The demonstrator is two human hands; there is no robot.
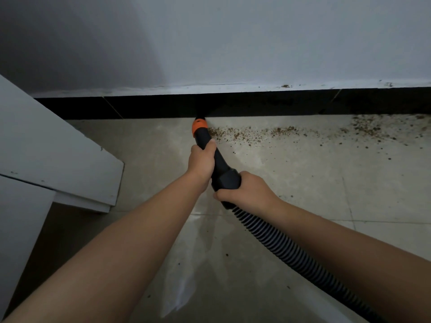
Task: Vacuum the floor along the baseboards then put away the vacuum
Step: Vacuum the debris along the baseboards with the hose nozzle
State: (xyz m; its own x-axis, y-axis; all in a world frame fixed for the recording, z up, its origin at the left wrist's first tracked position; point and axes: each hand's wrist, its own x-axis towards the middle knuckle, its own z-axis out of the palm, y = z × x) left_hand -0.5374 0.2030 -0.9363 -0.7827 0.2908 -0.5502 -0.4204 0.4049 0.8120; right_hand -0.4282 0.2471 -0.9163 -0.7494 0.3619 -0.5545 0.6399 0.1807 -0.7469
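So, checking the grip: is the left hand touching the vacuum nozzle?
Touching. The head view shows the left hand with fingers wrapped around the vacuum nozzle.

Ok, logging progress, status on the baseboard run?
Both hands grip nozzle, tip at baseboard. Crumbs remain rightward. Cabinet left.

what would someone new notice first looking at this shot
Probably the orange-tipped vacuum nozzle at centre, pressed to the foot of the black baseboard, with the left hand gripping it near the tip and the right hand holding the handle where the ribbed hose joins. Next, the trail of brown crumbs strewn along the pale floor to the right of the nozzle.
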